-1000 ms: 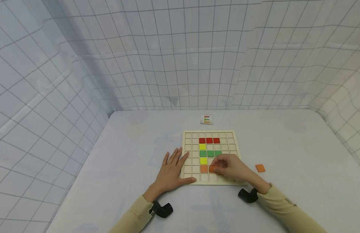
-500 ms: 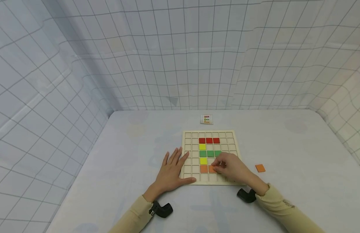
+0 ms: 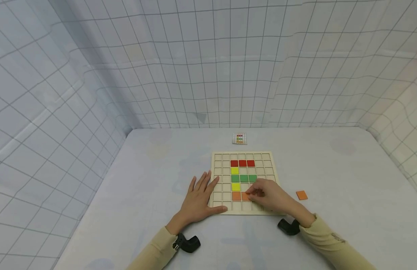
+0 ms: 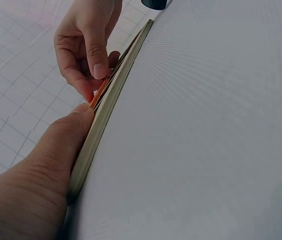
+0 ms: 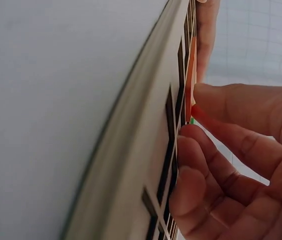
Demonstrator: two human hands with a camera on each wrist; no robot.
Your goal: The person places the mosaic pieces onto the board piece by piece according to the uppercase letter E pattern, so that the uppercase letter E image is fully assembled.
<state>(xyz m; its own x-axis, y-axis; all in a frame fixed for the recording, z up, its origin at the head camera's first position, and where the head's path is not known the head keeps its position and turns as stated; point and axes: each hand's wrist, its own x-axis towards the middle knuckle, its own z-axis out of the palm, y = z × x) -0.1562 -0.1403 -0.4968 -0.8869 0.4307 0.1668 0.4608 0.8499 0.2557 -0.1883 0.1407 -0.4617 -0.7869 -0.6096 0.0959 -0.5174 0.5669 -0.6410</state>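
A pale grid board (image 3: 217,156) lies on the table. In its cells sit three red tiles (image 3: 242,163), three green tiles (image 3: 244,178), two yellow tiles (image 3: 235,187) and an orange tile (image 3: 236,196). My right hand (image 3: 270,195) pinches a second orange tile (image 3: 244,196) at its right side with thumb and forefinger; this tile looks flat in the cell right of the first. The right wrist view shows the thumb (image 5: 215,100) against the orange surface. My left hand (image 3: 196,202) rests spread on the board's left edge, its thumb (image 4: 63,137) along the near corner.
One loose orange tile (image 3: 301,195) lies on the table right of the board. Behind the board is a small card (image 3: 239,138) printed with a coloured grid pattern. Grid-lined white curtains (image 3: 208,75) close off the back and sides.
The second orange tile, tilted and darker one second ago, now looks flat in its cell. My right fingertips have shifted slightly right along it. The left hand has not moved.
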